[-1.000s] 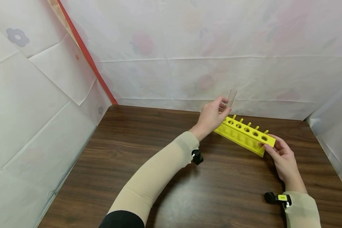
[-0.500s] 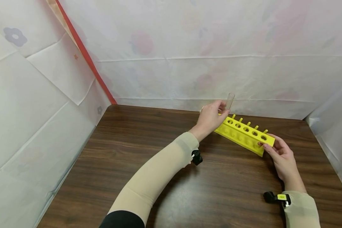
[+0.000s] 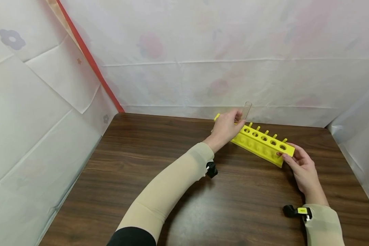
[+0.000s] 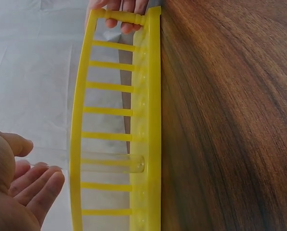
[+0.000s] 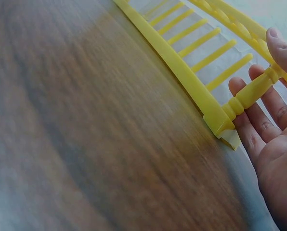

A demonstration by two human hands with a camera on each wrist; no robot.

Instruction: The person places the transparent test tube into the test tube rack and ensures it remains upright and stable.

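Observation:
A yellow test-tube rack (image 3: 259,142) lies slanted on the far right of the brown table (image 3: 160,143). My left hand (image 3: 232,121) pinches the upper part of a clear test tube (image 3: 247,108) that stands in a hole near the rack's left end. In the left wrist view the tube (image 4: 110,163) runs through the rack (image 4: 150,96) with its round bottom against the base, and my left hand (image 4: 23,185) is at its open end. My right hand (image 3: 290,159) grips the rack's right end. In the right wrist view its thumb and fingers (image 5: 259,110) close around the rack's end post (image 5: 247,96).
White sheeting (image 3: 203,51) walls the table at the back and both sides, close behind the rack. A red strip (image 3: 89,65) runs down the left corner. The other holes in the rack show no tubes. Bare wood stretches across the left and front of the table.
My left hand has lowered the tube, which now sits deeper in the rack. The right hand has kept its hold on the rack's end.

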